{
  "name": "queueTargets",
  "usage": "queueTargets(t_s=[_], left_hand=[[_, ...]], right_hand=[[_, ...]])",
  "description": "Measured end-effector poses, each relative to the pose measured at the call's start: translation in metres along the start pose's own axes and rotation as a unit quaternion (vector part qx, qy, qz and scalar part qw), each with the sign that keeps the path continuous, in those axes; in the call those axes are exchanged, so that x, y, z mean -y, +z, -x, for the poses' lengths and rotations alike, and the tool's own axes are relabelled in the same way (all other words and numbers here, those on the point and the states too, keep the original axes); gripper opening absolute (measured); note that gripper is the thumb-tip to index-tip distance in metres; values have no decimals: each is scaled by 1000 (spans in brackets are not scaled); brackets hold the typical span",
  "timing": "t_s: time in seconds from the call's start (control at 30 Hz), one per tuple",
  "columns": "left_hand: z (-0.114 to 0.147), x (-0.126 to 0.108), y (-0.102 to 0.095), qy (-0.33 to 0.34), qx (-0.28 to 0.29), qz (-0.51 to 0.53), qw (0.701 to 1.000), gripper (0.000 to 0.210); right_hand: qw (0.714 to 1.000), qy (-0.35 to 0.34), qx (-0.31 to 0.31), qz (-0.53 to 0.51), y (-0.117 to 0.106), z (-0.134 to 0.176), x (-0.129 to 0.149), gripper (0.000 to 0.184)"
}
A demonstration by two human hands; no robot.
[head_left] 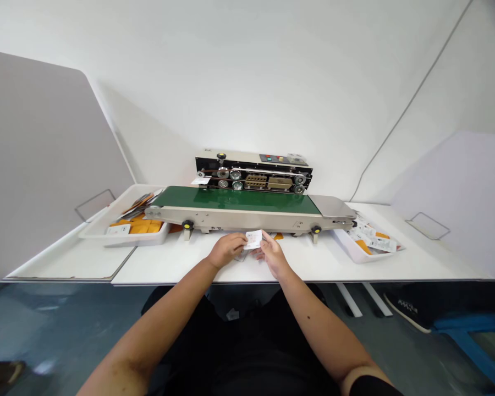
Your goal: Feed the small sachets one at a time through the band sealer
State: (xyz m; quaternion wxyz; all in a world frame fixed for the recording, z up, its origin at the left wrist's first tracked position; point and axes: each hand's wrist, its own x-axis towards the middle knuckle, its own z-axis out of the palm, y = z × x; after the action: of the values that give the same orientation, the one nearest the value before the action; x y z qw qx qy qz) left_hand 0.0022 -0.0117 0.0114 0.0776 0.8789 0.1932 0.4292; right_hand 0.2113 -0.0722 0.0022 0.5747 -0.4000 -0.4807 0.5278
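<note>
Between my two hands is a small white printed packet [253, 240], held up in front of the conveyor's near side. My left hand [227, 249] pinches its left edge with closed fingers. On the other side, my right hand [273, 256] grips the packet's right edge, thumb at the front. Something clear or greyish shows just under the packet, too small to make out. Beyond my hands stands a band sealing machine with a green conveyor belt [239, 199] and a row of rollers [236, 179]. Another white packet [201, 180] sticks out at the rollers' left end.
A white bin [146, 240] with orange and white packets stands left of the conveyor, partly under its end. On the right, a second bin [361, 256] holds more packets. The white table's [181, 268] front edge is close to me. A blue stool [470, 330] is at lower right.
</note>
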Motion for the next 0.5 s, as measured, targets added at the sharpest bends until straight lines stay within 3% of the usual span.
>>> queueTargets(t_s=[0.13, 0.27, 0.37, 0.43, 0.5], left_hand=[[-1, -8, 1, 23, 34, -52, 998, 15], [-1, -13, -3, -1, 36, -75, 997, 25], [-2, -14, -5, -21, 47, -80, 995, 24], [-4, -13, -7, -29, 64, -82, 994, 21], [-5, -12, -8, -32, 81, -81, 993, 17]], right_hand=[[999, 3, -8, 52, -8, -4, 20, 73], [988, -62, -35, 135, -44, -24, 57, 68], [963, -132, -153, 178, -90, -54, 97, 62], [928, -169, -280, 180, -123, -80, 123, 57], [897, -169, -367, 179, -152, -105, 143, 52]])
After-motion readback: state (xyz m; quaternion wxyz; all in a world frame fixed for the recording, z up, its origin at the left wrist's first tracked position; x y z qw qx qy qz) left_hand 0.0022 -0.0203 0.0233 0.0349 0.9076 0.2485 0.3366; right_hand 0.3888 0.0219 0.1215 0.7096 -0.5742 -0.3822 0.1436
